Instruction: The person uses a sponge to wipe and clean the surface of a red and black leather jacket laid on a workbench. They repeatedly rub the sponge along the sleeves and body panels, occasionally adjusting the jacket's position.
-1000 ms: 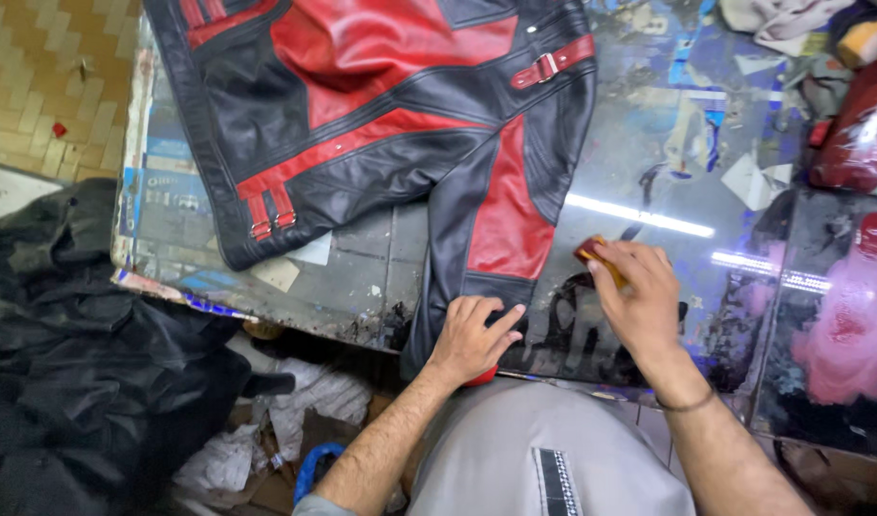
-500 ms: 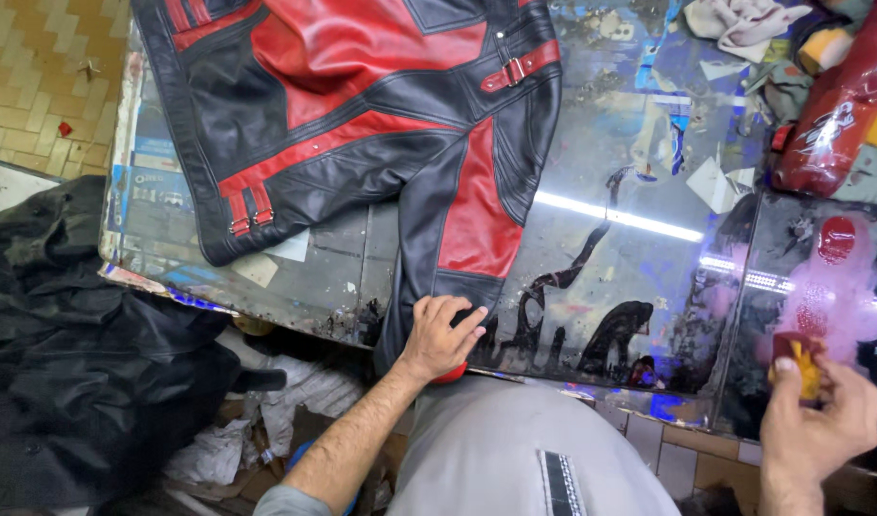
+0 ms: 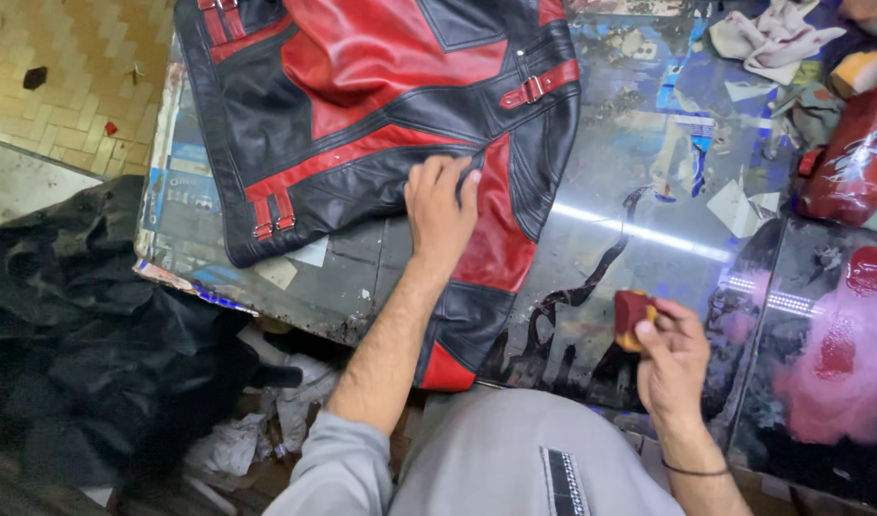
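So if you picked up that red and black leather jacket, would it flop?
Probably floppy: the red and black leather jacket lies flat, its sleeve draping over the table edge. Likely heavyish, given the buckles. The left hand presses it.

A leather workshop: stained worktable (image 3: 649,191), rags (image 3: 773,38), heaped black leather (image 3: 85,325).

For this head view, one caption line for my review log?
Left hand flat on a red-and-black leather jacket; right hand holds a red-stained sponge.
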